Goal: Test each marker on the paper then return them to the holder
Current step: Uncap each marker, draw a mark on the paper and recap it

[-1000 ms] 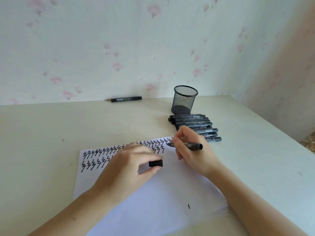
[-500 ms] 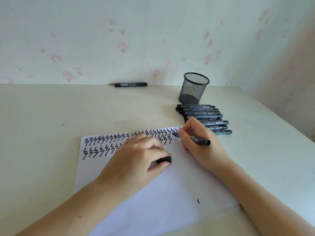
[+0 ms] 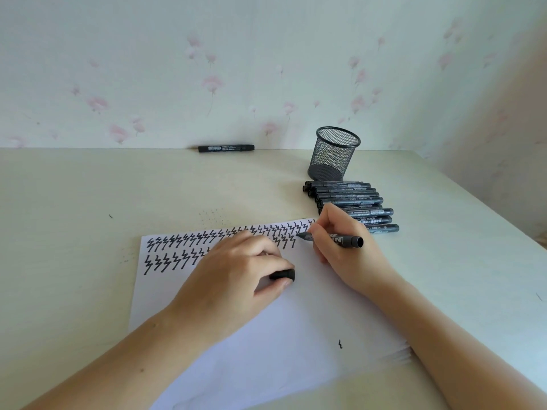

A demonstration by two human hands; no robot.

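Right hand (image 3: 346, 255): marker (image 3: 334, 239) gripped, tip on paper (image 3: 296, 335).
Left hand (image 3: 236, 279): cap (image 3: 284, 275) pinched, paper pressed down.
Holder (image 3: 333, 153): upright on bench (image 3: 88, 202).

The right hand (image 3: 343, 250) pinches a marker (image 3: 334, 238), its tip on the paper (image 3: 266, 350) at the end of the second zigzag row. The left hand (image 3: 236, 276) rests on the sheet, holding the cap (image 3: 284, 275). Markers (image 3: 349, 202) lie in a row just beyond, before the mesh holder (image 3: 333, 153). One marker (image 3: 226, 148) lies far, by the wall.
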